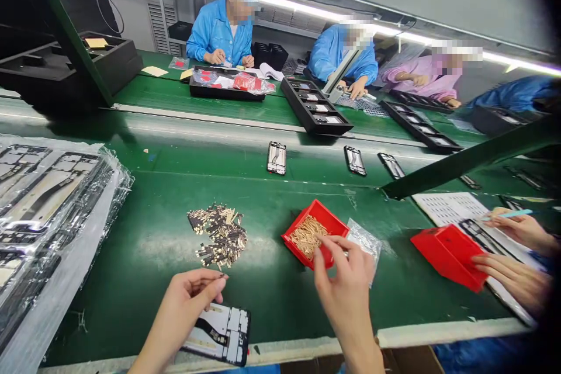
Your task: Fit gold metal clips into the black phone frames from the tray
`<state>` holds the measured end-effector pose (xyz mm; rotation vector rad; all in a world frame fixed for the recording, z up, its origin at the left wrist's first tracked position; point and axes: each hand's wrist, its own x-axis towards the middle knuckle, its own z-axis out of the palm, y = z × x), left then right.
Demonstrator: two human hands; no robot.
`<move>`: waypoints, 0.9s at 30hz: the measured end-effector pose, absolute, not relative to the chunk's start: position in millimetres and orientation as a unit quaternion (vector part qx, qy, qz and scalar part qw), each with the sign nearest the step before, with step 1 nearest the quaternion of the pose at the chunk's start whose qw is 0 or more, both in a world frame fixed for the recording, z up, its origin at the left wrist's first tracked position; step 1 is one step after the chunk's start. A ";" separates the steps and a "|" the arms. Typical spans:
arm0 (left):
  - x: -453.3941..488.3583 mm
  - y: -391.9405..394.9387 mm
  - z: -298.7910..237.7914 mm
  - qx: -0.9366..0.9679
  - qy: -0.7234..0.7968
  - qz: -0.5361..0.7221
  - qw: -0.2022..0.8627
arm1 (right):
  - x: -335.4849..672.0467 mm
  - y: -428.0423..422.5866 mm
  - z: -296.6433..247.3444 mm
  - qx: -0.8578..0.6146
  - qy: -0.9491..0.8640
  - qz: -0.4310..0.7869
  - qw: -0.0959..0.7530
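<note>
My left hand (193,298) pinches a small dark piece (225,276) between thumb and forefinger; its exact kind is too small to tell. Below it, a phone frame (234,333) with a black flex cable lies near the table's front edge, partly covered by the hand. A loose pile of small black-and-gold strips (223,236) lies just beyond. My right hand (344,272) reaches over a red bin (331,216), thumb and forefinger close together at the slim gold-coloured pieces (307,234) inside. Whatever is between those fingertips cannot be made out.
Phone frames in plastic sleeves (52,198) are stacked at left. A clear plastic bag (366,245) lies beside the bin. At right, a co-worker's hands (517,257) work near another red bin (451,257). Several phone frames (276,158) lie along the line, beneath a slanting green post (464,158).
</note>
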<state>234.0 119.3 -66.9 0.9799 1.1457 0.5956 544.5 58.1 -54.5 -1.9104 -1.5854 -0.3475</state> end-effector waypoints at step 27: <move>248.2 111.1 -75.8 0.401 0.426 0.173 0.793 | 499.8 42.9 -60.6 -0.531 -0.800 0.004 0.279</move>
